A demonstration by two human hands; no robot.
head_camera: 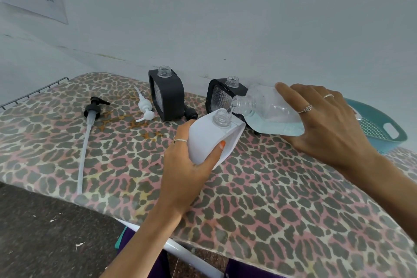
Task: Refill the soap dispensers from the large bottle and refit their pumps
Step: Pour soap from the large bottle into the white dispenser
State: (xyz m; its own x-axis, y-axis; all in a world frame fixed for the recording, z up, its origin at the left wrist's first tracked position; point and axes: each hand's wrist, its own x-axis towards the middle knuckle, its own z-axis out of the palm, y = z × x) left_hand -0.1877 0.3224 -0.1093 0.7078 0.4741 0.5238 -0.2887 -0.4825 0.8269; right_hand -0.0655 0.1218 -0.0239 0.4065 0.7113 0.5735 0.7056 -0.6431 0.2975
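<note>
Leopard-print board cover (270, 198) carries all items. Left hand (189, 169) wraps white dispenser (214, 135), tilted, neck open, at centre. Right hand (322, 119), 3 o'clock of it, grips large bottle (270, 113) tipped, mouth over neck; blue soap part-drained. Judgement: first fill in progress. Two black dispensers (168, 95) at 12 o'clock, necks open, apparently unfilled. Black pump (92, 108) and white pump (144, 108) at 10 o'clock, unfitted. Teal basket (383, 128) far right.

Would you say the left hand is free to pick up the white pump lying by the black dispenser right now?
Probably not yet. The left hand grips the white dispenser, steadying it under the large bottle tilted by the right hand. The white pump lies unobstructed on the leopard-print board, to that hand's left.
</note>
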